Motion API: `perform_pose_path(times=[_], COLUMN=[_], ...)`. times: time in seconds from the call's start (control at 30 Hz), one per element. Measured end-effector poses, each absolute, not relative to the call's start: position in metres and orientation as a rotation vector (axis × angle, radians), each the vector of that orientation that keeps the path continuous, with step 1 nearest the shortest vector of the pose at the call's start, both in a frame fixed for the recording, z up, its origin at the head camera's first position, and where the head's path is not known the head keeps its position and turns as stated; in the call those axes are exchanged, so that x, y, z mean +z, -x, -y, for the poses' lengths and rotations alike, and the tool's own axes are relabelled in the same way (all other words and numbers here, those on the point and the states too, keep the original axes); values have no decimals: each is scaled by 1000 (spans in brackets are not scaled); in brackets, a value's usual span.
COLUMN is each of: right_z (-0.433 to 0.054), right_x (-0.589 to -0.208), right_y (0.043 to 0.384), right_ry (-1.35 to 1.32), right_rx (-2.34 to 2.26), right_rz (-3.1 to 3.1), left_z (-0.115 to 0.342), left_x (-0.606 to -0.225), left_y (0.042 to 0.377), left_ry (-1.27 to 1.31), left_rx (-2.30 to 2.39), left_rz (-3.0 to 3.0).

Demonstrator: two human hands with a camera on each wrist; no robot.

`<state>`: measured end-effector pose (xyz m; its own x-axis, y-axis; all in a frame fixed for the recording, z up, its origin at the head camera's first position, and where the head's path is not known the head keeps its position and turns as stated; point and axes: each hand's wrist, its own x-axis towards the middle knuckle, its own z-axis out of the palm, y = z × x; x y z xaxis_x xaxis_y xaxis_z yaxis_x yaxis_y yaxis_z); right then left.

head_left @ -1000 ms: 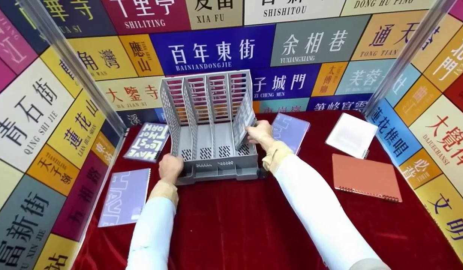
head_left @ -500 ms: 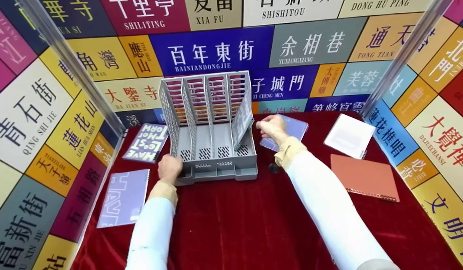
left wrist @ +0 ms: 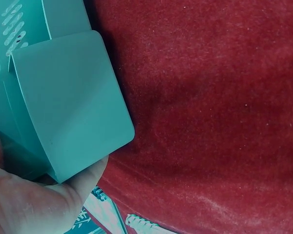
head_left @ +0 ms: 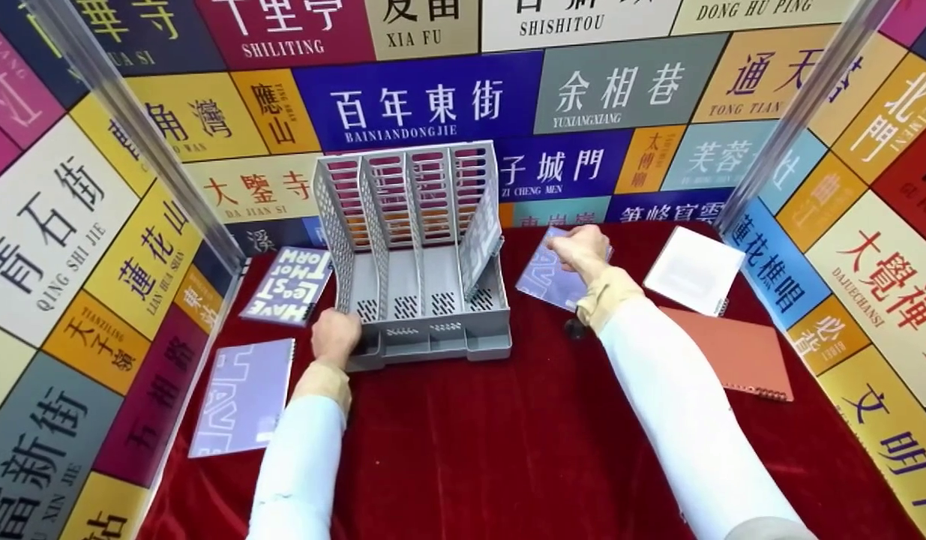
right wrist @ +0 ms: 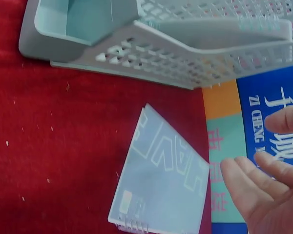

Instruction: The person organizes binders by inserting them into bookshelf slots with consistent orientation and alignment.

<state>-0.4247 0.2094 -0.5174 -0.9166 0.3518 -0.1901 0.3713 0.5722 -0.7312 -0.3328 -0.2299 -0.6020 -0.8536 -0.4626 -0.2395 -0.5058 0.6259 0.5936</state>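
A grey desktop file organizer with upright slots stands against the back wall. My left hand grips its front left corner, thumb and fingers on either side of the grey corner wall in the left wrist view. A spiral notebook leans tilted in the rightmost slot. To the right of the organizer, my right hand hovers over a small purple notebook lying on the cloth. In the right wrist view, its fingers are extended and hold nothing, beside that notebook's lettered cover.
Red cloth covers the table. On the left lie a patterned notebook and a larger purple notebook. A white notebook and an orange spiral notebook lie on the right. Sign-covered walls enclose the back and sides.
My right hand has let go of the notebook in the rightmost slot and moved right, over the small purple notebook. The left hand stays at the organizer's corner.
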Motion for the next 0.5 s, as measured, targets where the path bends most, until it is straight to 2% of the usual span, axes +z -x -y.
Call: perform_pose_path(times=[0.47, 0.5], right_z=[-245, -248], right_x=[-541, -545], right_y=[423, 421], right_ry=[-877, -878], right_rx=[-1262, -1266], right_rz=[-2646, -2633], left_z=[231, 239], left_x=[-602, -616], left_y=[335, 342], left_ry=[835, 814], left_rx=[1060, 1071], left_rz=[-2754, -2761])
